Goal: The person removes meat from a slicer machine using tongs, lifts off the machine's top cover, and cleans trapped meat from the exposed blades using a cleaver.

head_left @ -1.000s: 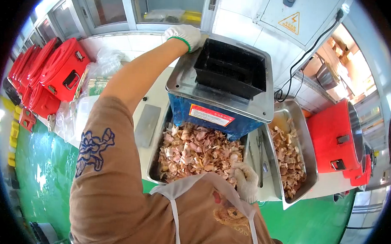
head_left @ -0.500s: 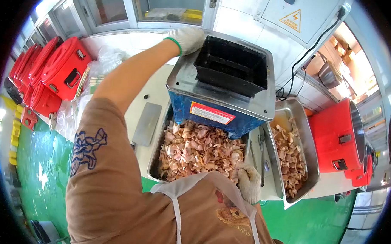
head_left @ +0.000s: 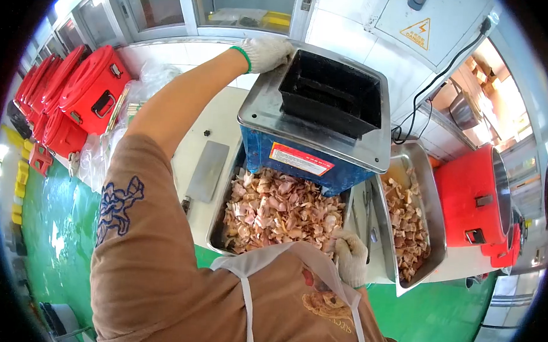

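A white knitted glove with a green cuff covers my left hand (head_left: 266, 54). Its fingers curl over the back left edge of a meat-cutting machine (head_left: 261, 113), with the fingertips hidden. A black rectangular feed hopper (head_left: 364, 108) rises from the steel top. Under the blue lower part sits a metal tray (head_left: 214, 232) heaped with sliced meat (head_left: 278, 213). My right hand (head_left: 349, 258), also gloved, is closed at the tray's front right corner, close against my apron (head_left: 246, 266).
A cleaver (head_left: 207, 172) lies left of the tray. On the right stand a second metal tray (head_left: 437, 237) of meat pieces and a red insulated barrel (head_left: 469, 193). More red barrels (head_left: 96, 86) line the left. A black cable (head_left: 446, 83) hangs by the wall.
The view has shifted slightly, so the machine appears a little farther right. Both hands keep their places, my left on the machine and my right by the tray corner.
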Motion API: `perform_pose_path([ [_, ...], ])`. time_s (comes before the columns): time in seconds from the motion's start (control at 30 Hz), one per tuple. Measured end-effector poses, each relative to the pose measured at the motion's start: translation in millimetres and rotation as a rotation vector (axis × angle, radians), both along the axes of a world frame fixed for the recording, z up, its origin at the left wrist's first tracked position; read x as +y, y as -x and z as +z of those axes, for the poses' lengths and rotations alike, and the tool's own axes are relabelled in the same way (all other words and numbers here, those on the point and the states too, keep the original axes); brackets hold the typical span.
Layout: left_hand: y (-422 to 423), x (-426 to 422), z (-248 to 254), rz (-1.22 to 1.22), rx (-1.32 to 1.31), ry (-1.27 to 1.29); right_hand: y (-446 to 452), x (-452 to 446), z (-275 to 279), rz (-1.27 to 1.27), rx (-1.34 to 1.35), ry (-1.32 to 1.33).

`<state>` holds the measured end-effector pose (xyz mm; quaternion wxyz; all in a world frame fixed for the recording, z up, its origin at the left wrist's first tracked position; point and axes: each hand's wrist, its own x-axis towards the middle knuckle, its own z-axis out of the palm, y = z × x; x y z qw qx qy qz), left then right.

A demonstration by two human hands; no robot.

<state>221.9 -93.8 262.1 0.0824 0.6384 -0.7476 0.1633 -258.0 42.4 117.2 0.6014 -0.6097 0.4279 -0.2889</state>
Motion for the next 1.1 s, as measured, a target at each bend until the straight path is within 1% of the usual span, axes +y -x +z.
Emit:
perform_pose_path([
  [0.07, 23.2, -0.3, 6.4, 0.307, 0.033, -0.088, -3.4, -2.1, 3.7, 0.040, 0.034, 0.027],
  [0.1, 43.5, 13.4, 31.2, 0.385, 0.079, -0.223, -5.3, -2.4, 5.9, 0.059, 0.049, 0.039],
  [0.2, 38.9, 3.0, 30.7, 0.469, 0.031, -0.273, -5.8, -3.7, 12.3, 0.056, 0.071, 0.026],
  [0.23, 53.3, 13.9, 44.9, 0.598, 0.234, -0.232, -4.9, -4.0, 11.9, 0.044, 0.035, 0.029],
  [0.3, 26.8, 7.7, 18.5, 0.295, 0.265, -0.014, -3.3, -3.9, 9.9, 0.014, -0.042, 0.032],
  [0.33, 20.7, 9.3, 14.2, 0.142, 0.276, 0.094, -0.9, -4.4, 9.3, 0.026, 0.001, 0.044],
  [0.4, 20.8, 15.8, 17.9, 0.086, 0.152, -0.050, 5.4, -6.0, 7.6, 0.049, 0.087, 0.065],
  [0.43, 22.2, 19.5, 19.8, 0.059, 0.090, -0.124, 4.2, -5.8, 6.3, 0.049, 0.051, 0.036],
  [0.5, 22.4, 18.7, 14.4, 0.061, 0.085, -0.070, 2.2, -5.1, 4.7, 0.054, -0.017, -0.021],
  [0.53, 22.6, 16.0, 12.8, 0.063, 0.083, -0.036, 0.5, -6.5, 4.4, 0.054, -0.004, -0.016],
  [0.63, 31.2, 3.1, 5.5, 0.274, 0.060, -0.081, -6.1, -7.6, 6.2, 0.053, 0.046, 0.013],
  [0.73, 45.1, 3.7, 16.8, 0.415, 0.028, -0.163, -9.0, -7.3, 13.7, 0.058, 0.094, 0.040],
  [0.83, 37.8, -6.8, 12.0, 0.491, -0.031, -0.046, -8.0, -6.1, 15.2, 0.056, 0.074, 0.005],
  [0.87, 36.9, -7.1, 11.2, 0.506, -0.012, -0.083, -6.3, -4.2, 14.4, 0.046, 0.059, -0.016],
  [0.93, 48.8, 7.6, 38.4, 0.535, 0.015, -0.145, -4.5, -5.6, 11.3, 0.037, 0.046, -0.017],
  [1.03, 20.6, 5.8, 15.1, 0.140, 0.169, 0.004, 0.2, -5.5, 5.4, 0.045, 0.075, 0.019],
  [1.1, 10.5, 15.4, 14.9, -0.027, 0.096, -0.078, 2.7, -6.4, 4.2, 0.077, 0.107, 0.035],
])
